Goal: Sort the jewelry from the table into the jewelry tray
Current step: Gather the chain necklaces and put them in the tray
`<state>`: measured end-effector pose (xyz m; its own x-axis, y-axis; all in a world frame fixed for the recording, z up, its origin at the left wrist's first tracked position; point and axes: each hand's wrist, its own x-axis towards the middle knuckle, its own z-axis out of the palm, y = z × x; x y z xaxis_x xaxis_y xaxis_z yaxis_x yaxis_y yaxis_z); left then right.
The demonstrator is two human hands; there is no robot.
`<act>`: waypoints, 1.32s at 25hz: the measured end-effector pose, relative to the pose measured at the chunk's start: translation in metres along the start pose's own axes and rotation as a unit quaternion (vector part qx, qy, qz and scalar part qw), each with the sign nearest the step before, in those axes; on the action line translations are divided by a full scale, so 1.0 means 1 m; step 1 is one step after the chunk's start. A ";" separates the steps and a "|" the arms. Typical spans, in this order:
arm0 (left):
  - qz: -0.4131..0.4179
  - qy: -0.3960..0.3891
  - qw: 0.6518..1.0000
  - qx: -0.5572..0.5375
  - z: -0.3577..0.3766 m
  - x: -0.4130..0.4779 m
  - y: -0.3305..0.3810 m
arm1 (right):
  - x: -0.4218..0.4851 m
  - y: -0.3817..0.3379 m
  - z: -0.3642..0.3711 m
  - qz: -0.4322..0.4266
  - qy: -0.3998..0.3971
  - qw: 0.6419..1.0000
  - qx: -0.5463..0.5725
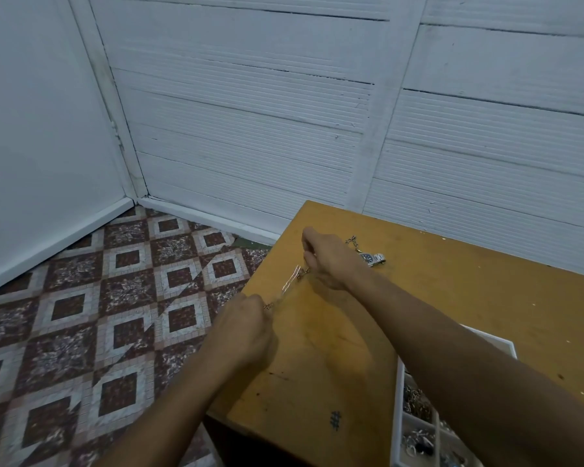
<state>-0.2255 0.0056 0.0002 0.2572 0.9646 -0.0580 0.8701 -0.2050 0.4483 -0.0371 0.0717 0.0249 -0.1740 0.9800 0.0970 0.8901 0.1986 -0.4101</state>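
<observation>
Two hands: left hand (246,328) and right hand (327,261) are both over the left part of the table (469,298), with a thin chain (289,285) stretched between them.
Left hand: nearer, at the table's left edge; fingers curled, pinching the chain's near end.
Right hand: farther; fingers curled round the chain's far end.
Chain: gold-toned and blurred, slanting from near left to far right; I cannot tell whether it touches the wood.
Watch (371,257): silver with a dark dial, lying on the table just right of the right hand.
Second chain (351,239): small links just beyond the watch.
Jewelry tray (398,399): white and divided, near right, partly under the right forearm, with mixed pieces inside.
</observation>
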 end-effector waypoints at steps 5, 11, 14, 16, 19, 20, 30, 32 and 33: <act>0.032 0.047 0.991 -0.118 -0.022 -0.011 0.019 | -0.010 -0.023 -0.017 -0.029 -0.002 0.994 0.101; 0.053 0.091 0.968 -0.227 -0.057 -0.006 0.044 | -0.041 -0.029 -0.006 -0.030 -0.177 0.972 0.151; 0.035 0.038 0.883 -0.466 -0.077 -0.006 0.053 | -0.051 -0.026 -0.018 -0.021 -0.136 0.976 0.170; 0.038 0.018 0.806 -0.591 -0.090 -0.009 0.052 | -0.053 -0.023 -0.034 -0.012 -0.096 0.977 0.190; 0.027 0.013 0.705 -0.709 -0.100 -0.015 0.044 | -0.059 -0.023 -0.067 -0.010 -0.045 0.979 0.199; 0.018 0.013 0.676 -0.736 -0.102 -0.016 0.042 | -0.063 -0.026 -0.078 -0.015 -0.035 0.979 0.200; -0.035 0.034 0.580 -0.813 -0.090 -0.034 0.070 | -0.109 -0.072 -0.135 -0.031 0.060 0.979 0.191; -0.040 0.030 0.600 -0.798 -0.079 -0.034 0.078 | -0.122 -0.079 -0.138 -0.031 0.073 0.980 0.184; -0.043 0.029 0.613 -0.788 -0.074 -0.034 0.080 | -0.129 -0.082 -0.140 -0.031 0.082 0.980 0.181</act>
<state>-0.1954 -0.0317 0.1038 0.1843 0.9742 -0.1301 -0.6203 0.2180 0.7534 -0.0291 -0.0728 0.1727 -0.1272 0.9562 0.2637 0.6666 0.2792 -0.6911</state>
